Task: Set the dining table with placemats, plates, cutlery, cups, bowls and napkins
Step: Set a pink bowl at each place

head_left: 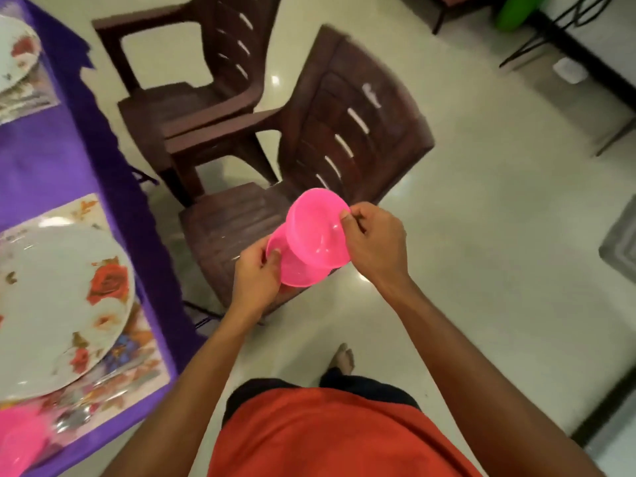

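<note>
- Two pink bowls are held in the air over the seat of the nearer chair: an upper bowl (316,228) and a lower bowl (296,273), overlapping, both tilted.
- The left hand (256,273) pinches the lower bowl's rim between thumb and fingers.
- The right hand (373,244) pinches the upper bowl's rim the same way.
- A third pink bowl (17,438), blurred, sits on the table's near corner.
- Two flowered plates: a near plate (51,304) and a far plate (13,53).
- Each plate rests on its own placemat: near placemat (130,376), far placemat (38,94), both on a purple tablecloth (51,160).
- Two brown chairs stand beside the table: near chair (361,132), far chair (192,98).
</note>
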`<action>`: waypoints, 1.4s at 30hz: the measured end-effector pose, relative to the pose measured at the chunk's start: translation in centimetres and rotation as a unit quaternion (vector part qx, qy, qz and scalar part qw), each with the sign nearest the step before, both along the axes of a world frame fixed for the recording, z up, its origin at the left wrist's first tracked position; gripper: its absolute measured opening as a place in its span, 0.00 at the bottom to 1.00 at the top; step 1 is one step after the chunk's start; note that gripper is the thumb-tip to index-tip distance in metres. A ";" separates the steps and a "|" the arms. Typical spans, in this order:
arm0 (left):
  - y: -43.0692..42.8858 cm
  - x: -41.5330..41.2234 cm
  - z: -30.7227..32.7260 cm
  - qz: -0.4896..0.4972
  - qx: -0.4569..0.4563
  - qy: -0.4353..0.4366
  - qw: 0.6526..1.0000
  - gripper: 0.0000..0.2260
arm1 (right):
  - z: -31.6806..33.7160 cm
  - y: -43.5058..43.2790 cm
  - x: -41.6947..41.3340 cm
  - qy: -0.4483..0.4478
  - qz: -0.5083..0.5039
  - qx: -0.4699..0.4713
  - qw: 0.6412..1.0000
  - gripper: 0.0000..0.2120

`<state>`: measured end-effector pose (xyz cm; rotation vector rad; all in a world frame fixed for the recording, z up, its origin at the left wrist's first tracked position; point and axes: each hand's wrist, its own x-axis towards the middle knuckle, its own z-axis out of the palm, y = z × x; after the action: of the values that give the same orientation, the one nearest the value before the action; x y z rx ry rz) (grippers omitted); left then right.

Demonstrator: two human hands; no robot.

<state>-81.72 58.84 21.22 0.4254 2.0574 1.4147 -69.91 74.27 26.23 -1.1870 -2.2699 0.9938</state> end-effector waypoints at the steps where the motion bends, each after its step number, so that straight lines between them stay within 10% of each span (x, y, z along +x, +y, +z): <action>1: 2.0 0.8 0.6 -0.002 0.005 -0.006 1.000 0.13 | 0.6 2.1 0.6 0.000 0.006 0.006 1.000 0.09; 16: 26.4 -4.9 3.1 0.252 0.132 -0.021 0.959 0.09 | 3.1 27.4 -11.4 0.048 0.222 0.167 0.959 0.10; 42: 53.8 -23.7 7.0 0.572 0.085 0.027 0.816 0.06 | 3.9 54.8 -43.2 0.082 0.534 0.034 0.841 0.11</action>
<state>-105.47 112.60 28.22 -0.9130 2.2972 2.2323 -113.13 129.07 30.16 0.3399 -2.7410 1.2452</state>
